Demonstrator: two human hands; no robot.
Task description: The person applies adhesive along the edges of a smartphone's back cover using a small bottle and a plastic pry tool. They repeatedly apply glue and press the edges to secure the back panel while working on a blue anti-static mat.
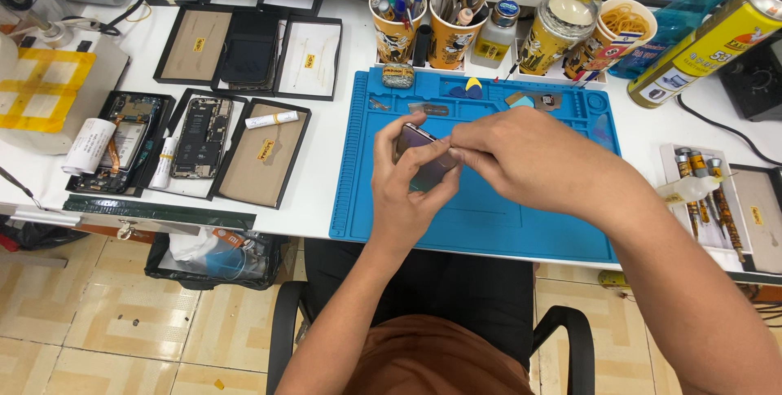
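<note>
Two hands are meeting over the blue work mat [489, 224] at the middle of the white bench [326, 199]. The left hand [407, 195] is wrapping its fingers and thumb around a dark phone [417, 155], holding it tilted up just above the mat. The right hand [521, 155] is reaching across from the other side, its fingertips pinching together at the phone's upper edge; whether anything is caught between them is too small to tell.

Along the far edge of the mat, paper cups [395, 32] are standing crowded with pens, scissors and tools, with a small bottle [497, 32] between them. A yellow spray can [717, 37] and a blue bottle [692, 4] are lying toward the far right corner. To the left, black trays [265, 151] are holding opened phones [202, 136] and small white tubes [271, 120]. On the right, a white tray of screwdrivers [705, 191] is sitting near the person's right forearm.
</note>
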